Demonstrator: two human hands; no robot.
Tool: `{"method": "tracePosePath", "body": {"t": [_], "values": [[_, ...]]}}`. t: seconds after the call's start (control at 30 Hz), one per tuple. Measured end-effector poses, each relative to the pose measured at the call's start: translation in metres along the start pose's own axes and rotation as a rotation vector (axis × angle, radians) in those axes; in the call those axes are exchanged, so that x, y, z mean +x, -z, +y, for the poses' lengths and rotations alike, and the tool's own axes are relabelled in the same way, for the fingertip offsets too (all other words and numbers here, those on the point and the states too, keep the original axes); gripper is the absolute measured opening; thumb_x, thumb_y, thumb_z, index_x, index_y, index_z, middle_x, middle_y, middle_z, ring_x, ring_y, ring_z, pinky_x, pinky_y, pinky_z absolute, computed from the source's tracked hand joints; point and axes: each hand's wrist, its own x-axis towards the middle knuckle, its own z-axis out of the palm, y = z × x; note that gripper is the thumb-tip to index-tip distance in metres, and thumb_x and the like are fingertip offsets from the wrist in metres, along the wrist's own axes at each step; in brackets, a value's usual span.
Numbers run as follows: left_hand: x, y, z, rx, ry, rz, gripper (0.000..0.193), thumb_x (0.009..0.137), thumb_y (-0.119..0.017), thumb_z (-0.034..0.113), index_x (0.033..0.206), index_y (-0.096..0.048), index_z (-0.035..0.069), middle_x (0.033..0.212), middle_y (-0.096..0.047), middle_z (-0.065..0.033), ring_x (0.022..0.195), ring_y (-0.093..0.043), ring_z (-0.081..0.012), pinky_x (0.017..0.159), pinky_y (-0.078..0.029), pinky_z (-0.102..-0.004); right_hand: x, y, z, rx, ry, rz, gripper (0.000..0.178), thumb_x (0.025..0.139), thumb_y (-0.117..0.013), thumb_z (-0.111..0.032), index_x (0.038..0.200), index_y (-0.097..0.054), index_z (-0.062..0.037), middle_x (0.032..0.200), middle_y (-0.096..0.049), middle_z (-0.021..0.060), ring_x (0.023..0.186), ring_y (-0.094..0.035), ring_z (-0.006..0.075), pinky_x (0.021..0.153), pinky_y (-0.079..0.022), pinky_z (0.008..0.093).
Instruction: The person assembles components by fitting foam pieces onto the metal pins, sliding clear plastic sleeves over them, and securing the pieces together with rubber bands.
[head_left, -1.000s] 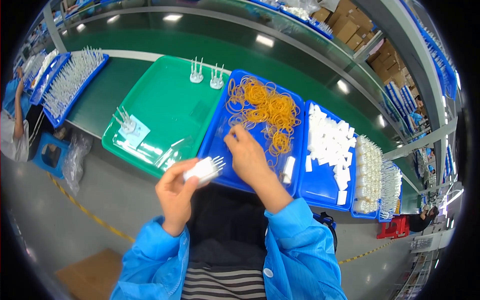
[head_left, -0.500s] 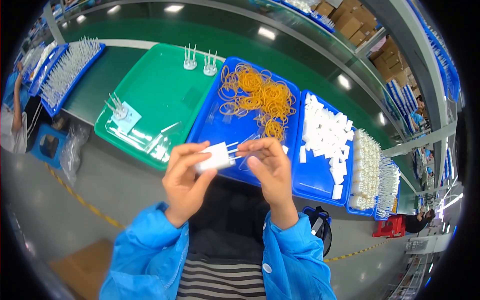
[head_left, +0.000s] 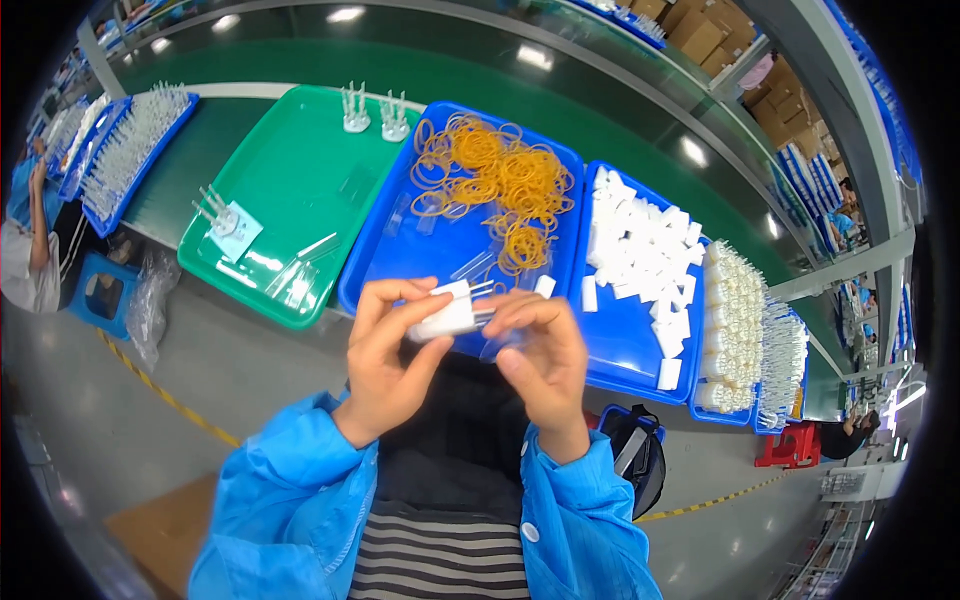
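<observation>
My left hand (head_left: pixel 388 375) grips a small white block (head_left: pixel 446 319) between thumb and fingers, with thin metal prongs sticking out to the right. Close against the prong ends, my right hand (head_left: pixel 550 372) has its fingers bent round a clear plastic piece (head_left: pixel 493 349), blurred and partly hidden. Both hands are above the front edge of a blue tray (head_left: pixel 390 262). Orange rubber bands (head_left: pixel 510 180) lie heaped in that tray, along with some clear plastic pieces.
To the left, a green tray (head_left: pixel 270 170) bears several white pronged parts (head_left: pixel 355 108) and clear strips. On the right, another blue tray (head_left: pixel 625 365) holds loose white blocks (head_left: pixel 645 240). Beyond are trays of packed parts (head_left: pixel 730 320). A person's arm (head_left: pixel 38 215) shows far left.
The right fingers have closed in nearer the prongs with the clear piece. Both hands have shifted slightly right, and the trays appear slightly further left in view.
</observation>
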Motion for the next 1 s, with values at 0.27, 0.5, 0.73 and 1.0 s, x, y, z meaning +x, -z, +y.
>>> {"method": "tracePosePath", "body": {"t": [0.27,0.5,0.73,1.0], "values": [[-0.005,-0.001,-0.001,-0.187,0.150,-0.073,0.029,0.079,-0.069,-0.011,0.107,-0.065,-0.002,0.118,-0.050,-0.0097,0.116,-0.056,-0.0236,0.096,-0.048,-0.0369,-0.005,0.006,-0.003,-0.176,0.218,-0.044,0.027,0.084,-0.068,-0.011,0.107,-0.055,-0.0024,0.100,-0.068,0.0134,0.110,-0.063,0.0310,0.102,-0.035,0.0452],[-0.004,-0.004,-0.002,-0.732,0.633,-0.024,0.023,0.083,-0.067,-0.007,0.106,-0.064,-0.001,0.116,-0.056,-0.0073,0.112,-0.057,-0.0205,0.092,-0.049,-0.0321,-0.017,0.008,-0.011,-0.219,0.094,0.008,0.030,0.085,-0.064,-0.005,0.113,-0.055,0.0012,0.108,-0.066,0.0175,0.095,-0.064,0.0255,0.086,-0.047,0.0367],[0.003,-0.018,0.012,-0.142,0.142,-0.085,0.027,0.075,-0.071,-0.013,0.099,-0.067,-0.003,0.117,-0.052,-0.0119,0.112,-0.058,-0.0216,0.089,-0.052,-0.0314,-0.015,0.022,-0.006,0.786,-0.254,0.512,0.014,0.097,-0.056,-0.010,0.109,-0.054,-0.0024,0.100,-0.065,0.0139,0.074,-0.052,0.0103,0.065,-0.043,0.0223],[0.000,-0.024,0.021,-0.137,0.143,-0.111,0.029,0.074,-0.074,-0.009,0.101,-0.069,-0.001,0.115,-0.055,-0.0117,0.104,-0.062,-0.0202,0.082,-0.056,-0.0291,-0.026,0.022,0.001,0.863,-0.353,0.521,0.012,0.097,-0.057,-0.011,0.104,-0.058,-0.0018,0.089,-0.061,0.0074,0.072,-0.052,0.0093,0.062,-0.042,0.0212]]}}
